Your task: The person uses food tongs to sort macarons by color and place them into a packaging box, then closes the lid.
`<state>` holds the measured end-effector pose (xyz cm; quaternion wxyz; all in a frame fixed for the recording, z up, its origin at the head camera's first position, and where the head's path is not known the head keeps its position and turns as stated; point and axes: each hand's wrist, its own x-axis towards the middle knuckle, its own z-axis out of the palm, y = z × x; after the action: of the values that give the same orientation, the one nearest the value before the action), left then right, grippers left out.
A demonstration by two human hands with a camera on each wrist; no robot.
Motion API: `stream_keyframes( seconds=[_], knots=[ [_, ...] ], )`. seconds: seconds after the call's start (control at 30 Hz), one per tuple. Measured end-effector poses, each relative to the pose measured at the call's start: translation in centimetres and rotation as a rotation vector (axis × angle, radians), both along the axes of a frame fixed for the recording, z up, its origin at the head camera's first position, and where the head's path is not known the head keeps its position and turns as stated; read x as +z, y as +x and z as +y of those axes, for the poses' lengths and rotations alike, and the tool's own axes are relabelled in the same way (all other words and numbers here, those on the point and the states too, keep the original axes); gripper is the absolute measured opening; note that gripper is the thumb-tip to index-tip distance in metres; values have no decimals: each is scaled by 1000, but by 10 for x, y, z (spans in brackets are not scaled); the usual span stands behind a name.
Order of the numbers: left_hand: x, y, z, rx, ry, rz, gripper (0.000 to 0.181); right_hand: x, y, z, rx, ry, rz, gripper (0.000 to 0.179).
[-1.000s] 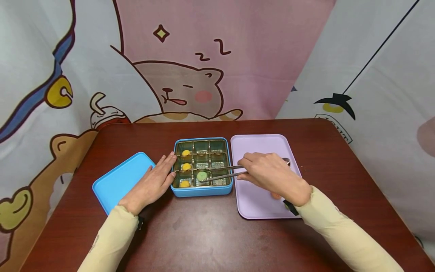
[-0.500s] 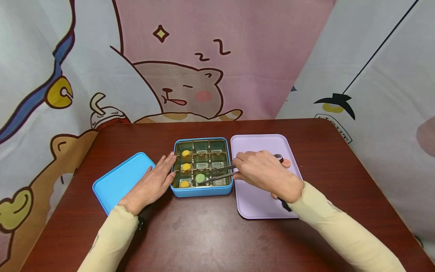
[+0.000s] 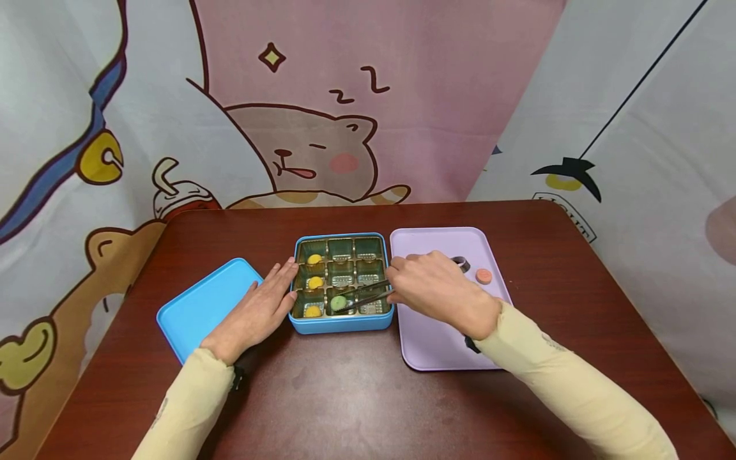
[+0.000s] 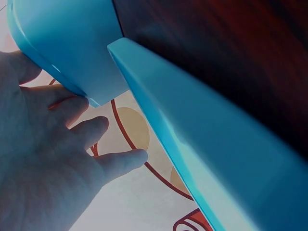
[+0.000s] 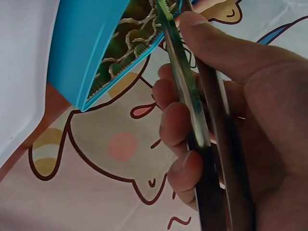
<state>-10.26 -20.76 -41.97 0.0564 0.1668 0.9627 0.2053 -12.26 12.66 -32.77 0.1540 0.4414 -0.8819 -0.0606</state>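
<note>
My left hand (image 3: 255, 313) rests its straight fingers against the left side of a blue box (image 3: 342, 326); in the left wrist view the fingertips touch its rim. Inside the box, a clear insert forms several compartments. My right hand (image 3: 439, 294) grips metal tongs (image 5: 185, 82) between thumb and curled fingers. Their tips reach into the front middle compartment, beside a round green piece (image 3: 338, 303). Whether the tips touch that piece, I cannot tell. Yellow pieces (image 3: 315, 282) sit in the left column's three compartments.
A lilac tray (image 3: 425, 351) stands right of the box, with a round orange-pink piece (image 3: 483, 276) on it, partly behind the right arm's reach. The blue lid (image 3: 209, 306) lies on the brown table (image 3: 356, 396) at the left, under the left forearm.
My right hand and the tongs have moved left, uncovering the orange-pink piece on the tray. The green piece has shifted slightly left and down in its compartment. My left hand stays put.
</note>
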Motion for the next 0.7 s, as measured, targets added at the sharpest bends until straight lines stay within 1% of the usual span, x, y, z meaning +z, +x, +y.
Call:
stream_keyframes(
  seconds=[0.27,0.43,0.53,0.7],
  knots=[
    [0,0,0,-2,0,7,62,7,2,-8,-9,22,-14,36],
    [0,1,-1,-4,2,8,62,7,2,-11,-13,21,-12,37],
    [0,1,0,-5,3,7,62,5,2,-8,-24,11,-17,38],
    [-1,0,0,-5,2,7,62,1,2,6,-40,-31,-32,39]
  ],
)
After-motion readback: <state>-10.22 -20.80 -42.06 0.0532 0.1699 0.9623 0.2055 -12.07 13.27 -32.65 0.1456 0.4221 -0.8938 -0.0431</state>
